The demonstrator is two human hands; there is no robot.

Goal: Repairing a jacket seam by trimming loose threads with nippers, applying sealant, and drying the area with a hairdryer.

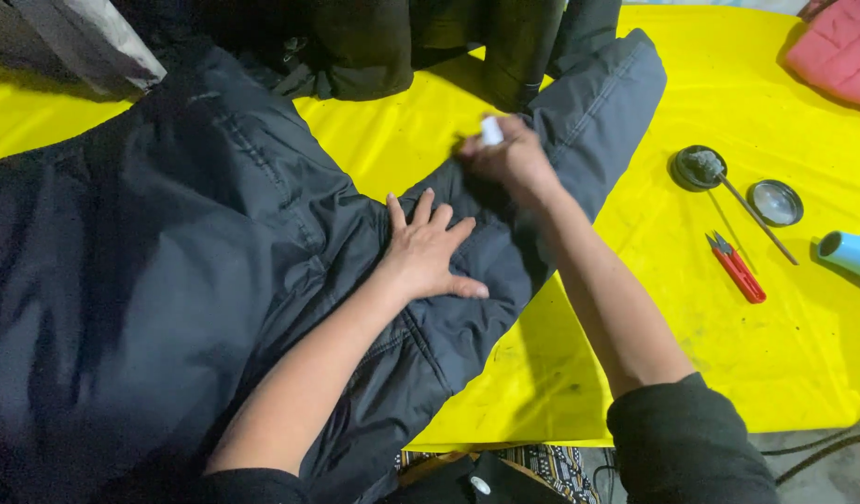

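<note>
Broadly, a yellow sheet (pixel 728 355) covers the desk, and a large dark padded jacket (pixel 150 280) lies spread across its left and middle, one sleeve (pixel 588 121) stretched toward the upper right. More dark garments (pixel 374 47) are heaped at the far edge, and a pink quilted item (pixel 840 47) sits in the top right corner. The left hand (pixel 425 252) lies flat on the jacket near the base of the sleeve, fingers spread wide and pressing the fabric. The right hand (pixel 509 154) rests on the sleeve just beyond, fingers closed around a small white stick-like object (pixel 490 131) whose tip stands up. Well apart to the right lie a light blue tube (pixel 850 252), red thread snips (pixel 738 269), a round dark tin (pixel 696 168) with a brush in it, and its lid (pixel 775 203).
</note>
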